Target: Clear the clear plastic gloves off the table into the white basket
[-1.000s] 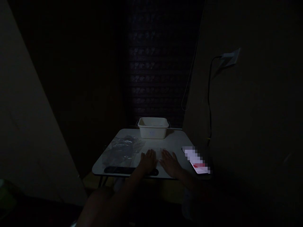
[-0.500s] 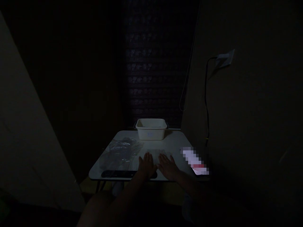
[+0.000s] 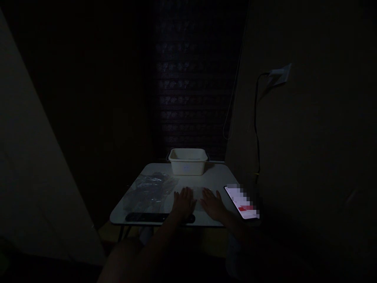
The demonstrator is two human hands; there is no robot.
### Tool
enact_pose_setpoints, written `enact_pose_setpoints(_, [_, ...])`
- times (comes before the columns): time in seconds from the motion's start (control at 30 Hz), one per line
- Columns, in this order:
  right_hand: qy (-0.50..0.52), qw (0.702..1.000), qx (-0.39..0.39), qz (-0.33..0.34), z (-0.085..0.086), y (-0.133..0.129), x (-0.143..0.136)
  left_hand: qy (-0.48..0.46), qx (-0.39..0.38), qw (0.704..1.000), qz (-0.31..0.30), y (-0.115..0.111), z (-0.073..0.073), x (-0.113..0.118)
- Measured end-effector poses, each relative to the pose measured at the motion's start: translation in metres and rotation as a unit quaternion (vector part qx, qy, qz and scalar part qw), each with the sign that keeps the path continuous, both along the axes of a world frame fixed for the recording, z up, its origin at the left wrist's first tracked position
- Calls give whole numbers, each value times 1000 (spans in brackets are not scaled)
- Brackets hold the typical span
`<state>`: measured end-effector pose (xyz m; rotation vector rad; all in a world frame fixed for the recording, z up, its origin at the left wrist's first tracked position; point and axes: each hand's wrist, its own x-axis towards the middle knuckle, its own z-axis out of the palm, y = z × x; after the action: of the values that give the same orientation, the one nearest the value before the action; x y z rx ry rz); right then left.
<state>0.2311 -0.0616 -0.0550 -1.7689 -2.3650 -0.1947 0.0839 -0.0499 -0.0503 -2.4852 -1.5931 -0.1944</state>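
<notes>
In dim light, my left hand [image 3: 183, 202] lies palm down near the middle of the white table [image 3: 218, 175], its fingers stretched forward. Beside it, a small gap to the right, my right hand [image 3: 213, 204] is spread out in the same way. Under and between them is a thin, clear plastic piece [image 3: 198, 193], perhaps a bag; its outline is hard to make out. Neither hand grips anything. To the left of my hands, a crumpled clear plastic bag [image 3: 150, 190] rests on the tabletop.
A white plastic basin [image 3: 188, 167] with side handles stands at the table's back. A long dark strip [image 3: 147, 217] runs along the front edge, partly behind my left arm. At the right edge lies a lit phone [image 3: 243, 203]. A black cord [image 3: 256, 125] hangs from the wall socket.
Both hands have slid slightly forward, and my right hand also a little to the right, so the gap between them has widened. The bag, basin and phone stay in place.
</notes>
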Motion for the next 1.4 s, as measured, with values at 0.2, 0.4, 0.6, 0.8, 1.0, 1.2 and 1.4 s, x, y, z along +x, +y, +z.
enact_pose_setpoints(0.2, [27, 999, -30, 8, -2, 11, -13, -9, 6, 1000, -20, 12, -9, 9])
enact_pose_setpoints(0.4, [13, 1000, -26, 6, -8, 14, -4, -8, 0, 1000, 26, 13, -13, 11])
enact_pose_setpoints(0.6, [4, 1000, -19, -23, -8, 12, 6, -11, 5, 998, 58, 12, -11, 7])
enact_pose_setpoints(0.8, [6, 999, 0, -32, -4, 14, 6, -25, 1, 997, 74, 12, -6, 6])
enact_pose_setpoints(1.0, [20, 1000, 12, 6, -4, 17, -1, -22, 13, 1000, 18, 13, -1, 4])
enact_pose_setpoints(1.2, [29, 999, -22, 25, -12, 18, -3, -13, 1, 1000, 13, 17, -11, 0])
enact_pose_setpoints(1.4, [27, 999, -31, -6, -9, 17, 4, -26, -2, 999, 40, 18, -12, -4])
